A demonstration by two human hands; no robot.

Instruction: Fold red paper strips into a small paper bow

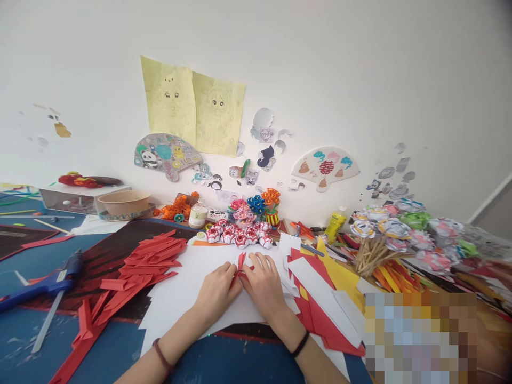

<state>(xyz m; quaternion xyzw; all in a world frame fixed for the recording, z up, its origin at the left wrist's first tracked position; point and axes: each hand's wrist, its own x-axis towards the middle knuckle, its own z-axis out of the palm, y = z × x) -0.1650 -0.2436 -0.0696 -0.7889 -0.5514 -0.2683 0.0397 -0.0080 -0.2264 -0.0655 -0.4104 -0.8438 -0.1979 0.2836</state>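
Note:
Over a stack of white paper (180, 280), my left hand (219, 285) and my right hand (262, 280) meet at the fingertips. Between them they pinch a narrow red paper strip (241, 260), whose upper end sticks up above the fingers; the rest is hidden by my hands. Both hands are closed on it. Just beyond stand several red-and-white paper flowers (241, 234). To the left lies a pile of folded red paper strips (148, 261). Red paper sheets (320, 325) and a cut white sheet (324, 298) lie right of my right hand.
A blue glue gun (60, 282) with a glue stick (48, 322) lies at the left. A round bowl (125, 204) stands farther back. Bunches of paper flowers (394, 226) and a yellow bottle (335, 225) are at the right. A pixelated area covers the lower right.

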